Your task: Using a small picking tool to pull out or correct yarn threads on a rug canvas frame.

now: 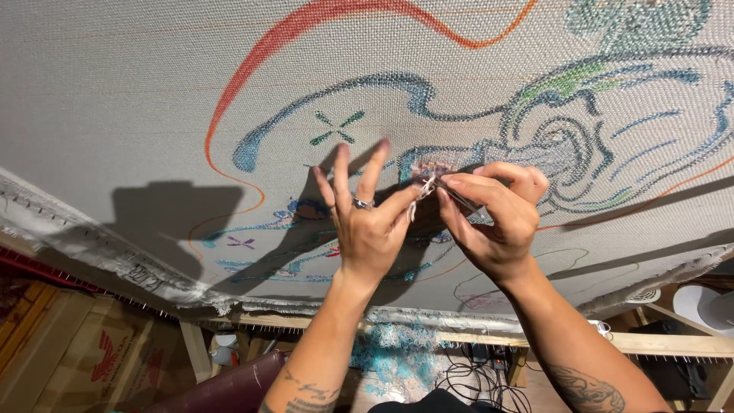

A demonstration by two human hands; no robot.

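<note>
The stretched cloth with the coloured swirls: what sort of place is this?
Probably a rug-making workshop. Backing cloth is stretched on a wooden frame, with yarn scraps below.

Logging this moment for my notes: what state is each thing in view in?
Cloth: stretched on a wooden frame, partly filled with coloured pattern.
Yarn: pinched between both hands at the cloth.
Left hand: thumb and forefinger pinching, other fingers spread.
Right hand: closed on a thin tool.

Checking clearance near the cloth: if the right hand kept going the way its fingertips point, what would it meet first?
Probably the left hand's fingertips, pinching pale yarn beside the right hand, with the stretched grey tufting cloth close behind; depth is unclear.
</note>
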